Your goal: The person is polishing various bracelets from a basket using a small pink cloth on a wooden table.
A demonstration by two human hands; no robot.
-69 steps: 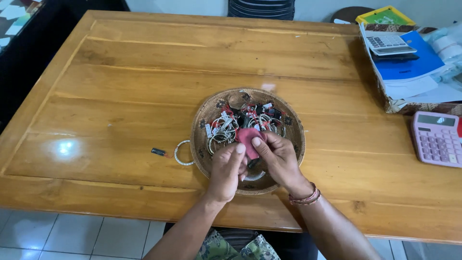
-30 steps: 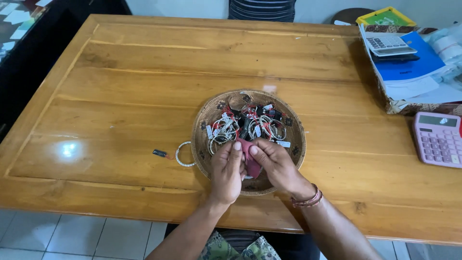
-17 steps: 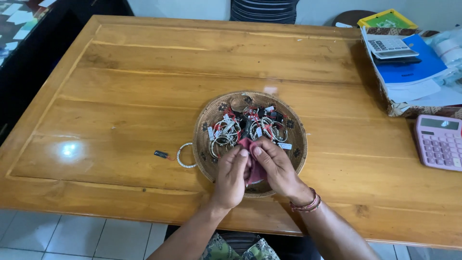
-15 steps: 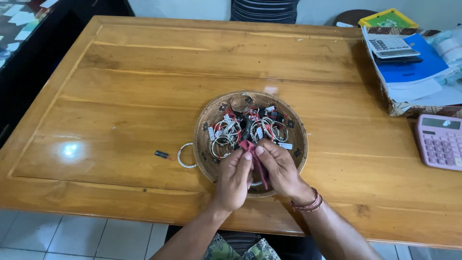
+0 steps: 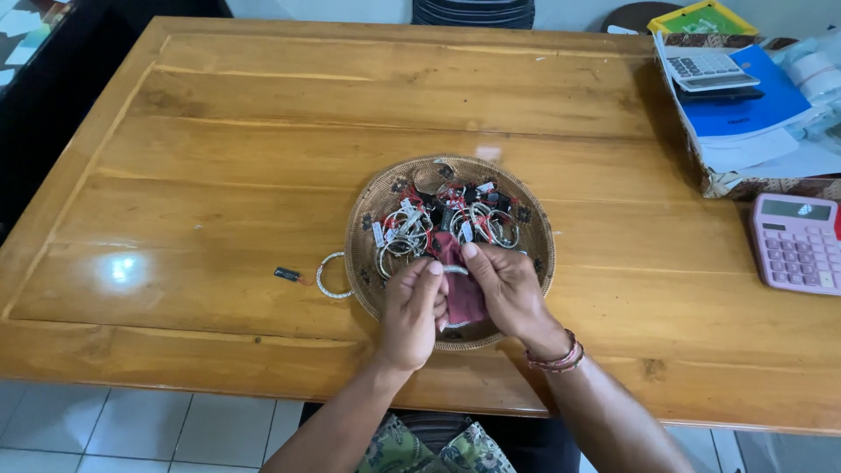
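A: What sits left of the basket?
B: A silver bangle with a small black tag [image 5: 333,275] on the wooden table [image 5: 219,158].
A: And inside?
B: The round woven basket [image 5: 372,206] holds tagged silver bangles [image 5: 405,235]. Over its near edge, left hand [image 5: 410,308] and right hand [image 5: 504,285] pinch a dark red cloth pouch [image 5: 457,285].

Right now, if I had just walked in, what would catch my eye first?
The round woven tray at the middle of the wooden table, heaped with silvery rings and tags. Both hands, left hand and right hand, pinch a dark red pouch over it. A pink calculator lies at right.
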